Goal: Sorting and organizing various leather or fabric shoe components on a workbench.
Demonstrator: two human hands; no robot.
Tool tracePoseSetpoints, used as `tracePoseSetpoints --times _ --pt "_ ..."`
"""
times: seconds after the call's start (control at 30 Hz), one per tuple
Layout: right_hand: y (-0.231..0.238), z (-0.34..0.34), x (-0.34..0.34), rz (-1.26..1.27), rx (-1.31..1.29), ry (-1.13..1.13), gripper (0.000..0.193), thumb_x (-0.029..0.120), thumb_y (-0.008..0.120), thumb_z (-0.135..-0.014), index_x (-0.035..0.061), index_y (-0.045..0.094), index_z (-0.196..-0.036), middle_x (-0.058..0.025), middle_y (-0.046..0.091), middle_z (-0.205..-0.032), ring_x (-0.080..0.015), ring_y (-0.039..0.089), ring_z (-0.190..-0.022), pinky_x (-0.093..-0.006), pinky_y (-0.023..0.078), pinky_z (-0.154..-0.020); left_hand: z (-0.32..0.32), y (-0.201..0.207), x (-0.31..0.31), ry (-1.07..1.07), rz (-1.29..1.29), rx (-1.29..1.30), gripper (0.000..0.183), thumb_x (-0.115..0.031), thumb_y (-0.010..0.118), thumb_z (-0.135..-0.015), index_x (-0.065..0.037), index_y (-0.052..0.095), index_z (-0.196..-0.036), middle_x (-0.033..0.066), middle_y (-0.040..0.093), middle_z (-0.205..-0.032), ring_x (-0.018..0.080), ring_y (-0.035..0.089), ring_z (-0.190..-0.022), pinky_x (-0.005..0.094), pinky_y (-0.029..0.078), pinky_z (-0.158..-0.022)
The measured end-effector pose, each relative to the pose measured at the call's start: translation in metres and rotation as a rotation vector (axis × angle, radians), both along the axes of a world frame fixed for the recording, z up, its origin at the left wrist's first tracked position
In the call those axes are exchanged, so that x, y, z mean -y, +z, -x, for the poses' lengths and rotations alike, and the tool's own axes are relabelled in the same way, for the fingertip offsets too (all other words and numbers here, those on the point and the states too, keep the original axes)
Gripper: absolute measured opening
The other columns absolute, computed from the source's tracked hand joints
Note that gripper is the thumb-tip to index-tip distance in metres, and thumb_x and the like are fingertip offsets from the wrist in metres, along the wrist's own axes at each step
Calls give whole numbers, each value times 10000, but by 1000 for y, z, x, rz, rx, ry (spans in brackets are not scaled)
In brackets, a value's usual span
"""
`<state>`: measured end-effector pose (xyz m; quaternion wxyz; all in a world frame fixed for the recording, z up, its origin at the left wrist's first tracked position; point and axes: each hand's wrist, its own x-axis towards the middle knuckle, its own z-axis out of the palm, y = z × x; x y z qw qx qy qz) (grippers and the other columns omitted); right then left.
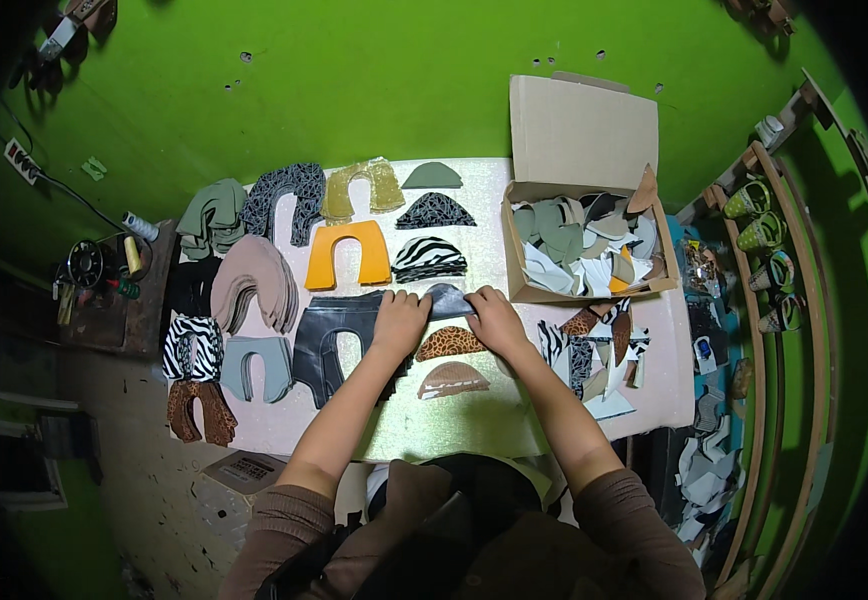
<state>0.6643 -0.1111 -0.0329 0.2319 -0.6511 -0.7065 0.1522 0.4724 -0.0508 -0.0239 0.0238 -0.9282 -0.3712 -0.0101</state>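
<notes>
Seemingly, the counter (444, 430) is sorted by shape and pattern: U-shapes such as the orange stack (330, 258) sit to the left, half-moons run in a column, and scraps (554, 228) fill the box (584, 293) on the right. The dark half-moon (447, 297) lies in that column, between the zebra stack (430, 260) and the leopard stack (450, 343). Left hand (401, 318) and right hand (495, 318) touch its opposite ends, probably to keep it straight. Both have partly curled fingers; whether they pinch or merely press, I cannot tell.
</notes>
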Motion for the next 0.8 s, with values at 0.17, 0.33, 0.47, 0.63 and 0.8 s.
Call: tracePoseSetpoints --times 0.17,0.33,0.47,0.63,0.8 --pt "16 3 21 -22 6 165 486 209 665 -662 87 556 -1120 -109 520 -1055 -278 450 -1058 -385 334 -919 3 10 25 16 4 178 427 -144 582 -728 -23 548 -1136 107 579 -914 248 527 -900 352 380 -803" --pt "17 1 33 70 103 266 552 204 689 -622 107 544 -1145 -102 518 -1063 -254 444 -1067 -372 301 -914 4 18 52 -63 152 209 478 -142 605 -688 17 540 -1133 116 576 -871 248 521 -857 339 381 -788" --pt "7 2 32 11 119 259 527 190 690 -627 112 555 -1131 -82 529 -1013 -245 465 -1020 -367 331 -866 4 3 55 -61 27 172 429 -149 567 -733 -5 555 -1136 85 573 -830 216 524 -811 336 378 -747" --pt "0 10 30 -104 114 181 475 193 675 -658 118 569 -1115 -68 535 -964 -237 483 -972 -359 350 -830 4 -12 46 -19 -19 168 451 -159 599 -722 -17 546 -1147 92 564 -838 231 527 -824 343 381 -750" --pt "-2 10 31 -81 99 134 442 204 661 -684 122 574 -1109 -68 529 -966 -236 479 -970 -359 349 -830 1 -12 45 -20 -37 213 423 -142 579 -733 -22 556 -1138 93 561 -822 236 529 -809 344 383 -743"
